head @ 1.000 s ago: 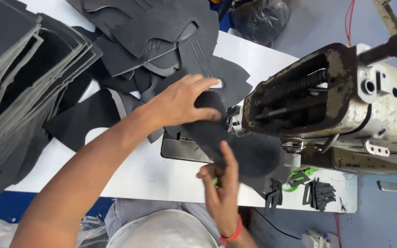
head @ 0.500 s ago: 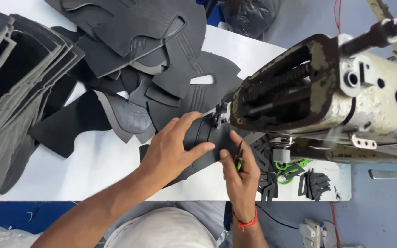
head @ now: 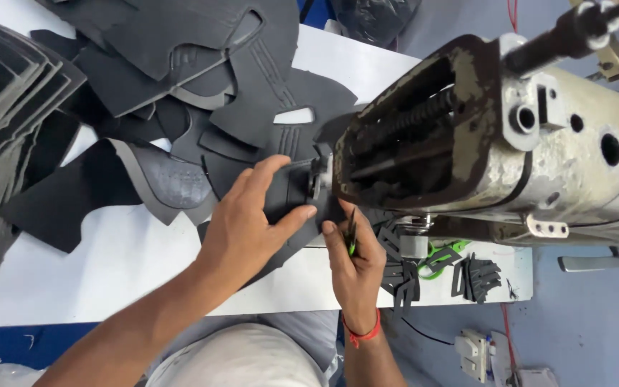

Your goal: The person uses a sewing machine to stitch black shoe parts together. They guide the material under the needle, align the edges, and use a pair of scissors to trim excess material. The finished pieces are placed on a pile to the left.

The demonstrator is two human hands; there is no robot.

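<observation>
My left hand [head: 248,222] lies flat on a dark grey cut piece of shoe material [head: 291,193], pressing it against the white table right beside the head of a worn sewing machine [head: 496,143]. My right hand [head: 356,261] is just to the right of it, fingers closed around a small black and green tool [head: 352,235], with its fingertips touching the same piece near the needle area. The needle itself is hidden under the machine head.
Many dark grey cut pieces [head: 180,86] are spread over the white table [head: 109,265], with a tall stack [head: 1,129] at the far left. Small black cutouts [head: 474,276] and a green-handled tool [head: 442,256] lie under the machine. The table's front edge is close to my body.
The view has moved closer to the machine. My left hand has slid the piece right, up to the machine head, and my right hand has come up beside it.
</observation>
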